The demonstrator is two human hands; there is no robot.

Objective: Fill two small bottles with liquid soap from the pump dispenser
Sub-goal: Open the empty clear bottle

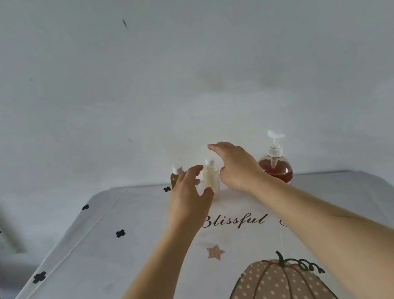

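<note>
Both arms stretch toward the far edge of the tabletop, where a clear small bottle stands between an amber small bottle and the red-filled pump dispenser. The left hand and right hand flank the clear bottle, fingers spread and loosely curved, gripping nothing; whether they touch it is unclear

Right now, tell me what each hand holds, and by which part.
Nothing is held. The left hand and right hand are open on either side of the clear bottle, with no fingers curled round it.
</note>
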